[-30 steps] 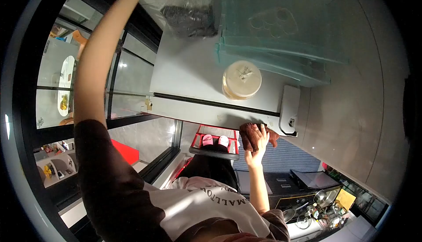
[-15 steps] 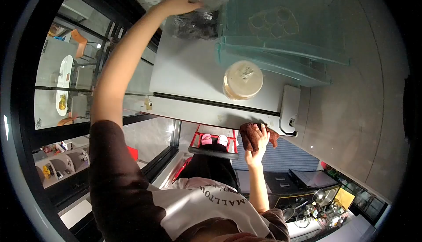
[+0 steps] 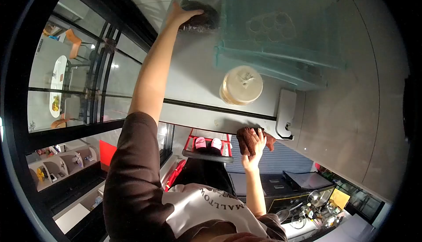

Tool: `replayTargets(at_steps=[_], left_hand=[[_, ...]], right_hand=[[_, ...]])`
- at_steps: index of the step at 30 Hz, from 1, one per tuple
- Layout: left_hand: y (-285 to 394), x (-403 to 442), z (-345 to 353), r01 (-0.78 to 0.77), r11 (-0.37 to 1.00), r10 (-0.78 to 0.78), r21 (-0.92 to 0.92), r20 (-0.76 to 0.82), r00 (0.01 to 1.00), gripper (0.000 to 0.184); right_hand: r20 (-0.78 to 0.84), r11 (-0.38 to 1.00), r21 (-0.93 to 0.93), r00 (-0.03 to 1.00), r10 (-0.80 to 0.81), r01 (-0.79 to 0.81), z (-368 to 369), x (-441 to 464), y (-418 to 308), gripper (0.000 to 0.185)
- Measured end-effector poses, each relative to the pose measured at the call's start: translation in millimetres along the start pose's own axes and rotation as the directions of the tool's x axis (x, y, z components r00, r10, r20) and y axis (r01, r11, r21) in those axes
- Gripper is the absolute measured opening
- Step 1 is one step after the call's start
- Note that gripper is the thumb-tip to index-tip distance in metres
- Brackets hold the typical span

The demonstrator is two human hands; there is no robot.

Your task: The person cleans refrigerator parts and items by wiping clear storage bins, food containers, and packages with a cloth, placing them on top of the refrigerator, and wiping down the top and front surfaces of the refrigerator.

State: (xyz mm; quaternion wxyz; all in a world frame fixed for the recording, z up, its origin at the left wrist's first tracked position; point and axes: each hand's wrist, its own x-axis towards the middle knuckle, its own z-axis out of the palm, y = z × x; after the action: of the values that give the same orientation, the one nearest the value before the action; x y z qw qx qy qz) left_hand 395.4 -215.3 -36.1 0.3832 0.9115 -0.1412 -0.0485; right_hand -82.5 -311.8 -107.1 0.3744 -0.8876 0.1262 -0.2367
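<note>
My left hand [image 3: 184,15] reaches to the far left of the white top surface [image 3: 189,77] and lies on a clear plastic bag with dark contents [image 3: 203,20], its thumb stretched out over the bag. Beside the bag stands a translucent teal bin [image 3: 272,44]. A round container with a pale lid [image 3: 243,85] sits in front of the bin. At the front edge of the surface, my right hand [image 3: 256,147] is closed on a brown cloth [image 3: 247,141].
A white hinge cover [image 3: 286,110] is at the right front corner. Black-framed glass panels [image 3: 88,92] run along the left. Below are a red step ladder [image 3: 207,156] and, at lower right, a counter with pans and utensils [image 3: 323,209].
My left arm has come in from the upper left, and its hand has moved down onto the bag. The bag's top looks flatter. The right hand stays on the cloth; the view has shifted slightly.
</note>
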Motion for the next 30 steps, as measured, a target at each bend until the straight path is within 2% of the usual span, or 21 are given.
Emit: replayTargets(at_steps=[1, 4, 7, 10, 13, 16, 19, 20, 21, 22, 23, 24, 25, 27, 28, 29, 30], left_hand=[[7.2, -4.8, -7.9, 0.042, 0.999, -0.04, -0.027, 0.073, 0.997, 0.102], [-47.4, 45.3, 11.3, 0.356, 0.852, -0.289, -0.383, 0.223, 0.931, 0.084], [-48.6, 45.7, 17.0, 0.389, 0.835, -0.378, -0.389, 0.108, 0.919, 0.071], [-52.8, 40.8, 12.6, 0.387, 0.801, -0.354, -0.456, 0.161, 0.921, 0.073], [-28.8, 4.0, 0.2, 0.296, 0.776, -0.271, -0.557, 0.13, 0.954, 0.069], [-26.2, -29.5, -18.4, 0.321, 0.772, -0.319, -0.549, 0.101, 0.942, 0.06], [-56.0, -62.7, -42.2, 0.317, 0.572, -0.209, -0.757, 0.239, 0.948, 0.05], [-59.3, -76.9, -52.3, 0.366, 0.616, -0.288, -0.698, 0.234, 0.929, 0.041], [-64.3, -86.5, -61.9, 0.428, 0.639, -0.302, -0.639, 0.304, 0.904, 0.037], [-68.8, -97.9, -70.1, 0.468, 0.667, -0.306, -0.58, 0.36, 0.882, 0.036], [-72.7, -113.3, -78.3, 0.505, 0.69, -0.312, -0.519, 0.416, 0.854, 0.036], [-68.5, -126.5, -82.7, 0.543, 0.705, -0.349, -0.456, 0.444, 0.825, 0.038], [-83.5, -135.3, -73.5, 0.422, 0.69, -0.201, -0.588, 0.404, 0.892, 0.041], [-89.6, -157.8, -70.8, 0.398, 0.701, -0.2, -0.592, 0.373, 0.906, 0.045], [-75.2, -166.5, -81.6, 0.457, 0.732, -0.291, -0.505, 0.375, 0.88, 0.062], [-79.6, -173.9, -77.6, 0.328, 0.772, -0.258, -0.545, 0.204, 0.944, 0.067], [-87.7, -183.0, -70.8, 0.197, 0.806, -0.219, -0.559, 0.027, 0.975, 0.074]], right_hand=[[-0.007, 1.0, -0.003, 1.0, 0.003, -0.003, 0.8, -0.6, -0.2, 0.048], [-0.007, 1.0, 0.013, 1.0, 0.003, -0.003, 0.0, 0.5, -1.4, 0.048], [0.009, 1.0, 0.008, 1.0, 0.014, -0.014, -1.2, 1.4, -3.2, 0.047], [-0.003, 1.0, 0.001, 1.0, 0.012, -0.012, 0.8, -0.7, -0.8, 0.047], [0.009, 1.0, -0.005, 1.0, 0.009, -0.009, -0.2, 0.0, -0.7, 0.048], [0.022, 1.0, 0.009, 1.0, 0.014, -0.015, -1.6, 2.3, -3.0, 0.047], [0.016, 0.971, 0.126, 0.979, 0.203, -0.203, -3.0, 4.8, -11.0, 0.045], [-0.009, 0.921, 0.295, 0.963, 0.27, -0.255, -5.6, 7.6, -16.8, 0.043], [-0.009, 0.74, 0.552, 0.884, 0.466, -0.385, -9.7, 12.2, -31.5, 0.04], [0.012, 0.576, 0.7, 0.814, 0.581, -0.422, -12.8, 5.6, -28.8, 0.04], [0.058, 0.388, 0.816, 0.728, 0.683, -0.429, -16.6, -1.3, -26.8, 0.041], [0.088, 0.274, 0.856, 0.645, 0.759, -0.439, -20.6, 1.9, -34.9, 0.038], [0.187, 0.227, 0.866, 0.711, 0.678, -0.445, -27.8, 8.3, -47.3, 0.039], [0.269, 0.235, 0.854, 0.782, 0.563, -0.464, -22.4, 19.6, -71.9, 0.039], [0.276, 0.21, 0.843, 0.734, 0.621, -0.494, -14.7, 25.5, -92.9, 0.04], [0.319, 0.261, 0.826, 0.795, 0.516, -0.5, -4.9, 33.4, -101.6, 0.043], [0.288, 0.523, 0.697, 0.859, 0.424, -0.491, 8.8, 43.2, -105.9, 0.046]])
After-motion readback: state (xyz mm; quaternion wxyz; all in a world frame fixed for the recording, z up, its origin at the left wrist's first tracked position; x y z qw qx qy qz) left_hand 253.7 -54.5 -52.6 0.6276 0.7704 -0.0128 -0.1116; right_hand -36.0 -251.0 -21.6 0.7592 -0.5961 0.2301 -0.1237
